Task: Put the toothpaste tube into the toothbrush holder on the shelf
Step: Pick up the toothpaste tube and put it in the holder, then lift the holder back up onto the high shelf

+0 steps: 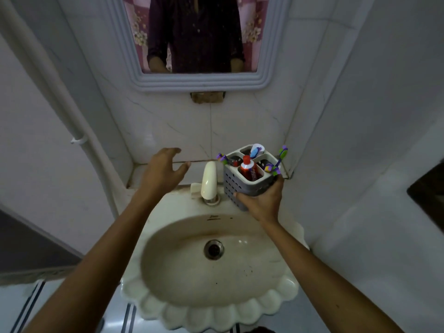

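A grey perforated toothbrush holder point(234, 182) is held above the sink's back right rim by my right hand point(262, 200), which grips its lower right side. A red toothpaste tube point(248, 167) with a red cap stands upright in the holder's front compartment. Purple and green toothbrushes point(280, 159) stick out of the side slots. My left hand point(163, 169) hovers open over the tiled shelf point(141, 173) behind the sink, fingers spread and holding nothing.
A cream tap point(209, 182) stands at the back of the scalloped white sink point(211, 316). A mirror point(194, 34) hangs on the tiled wall above. A white pipe point(72, 121) runs down the left wall. The walls close in on both sides.
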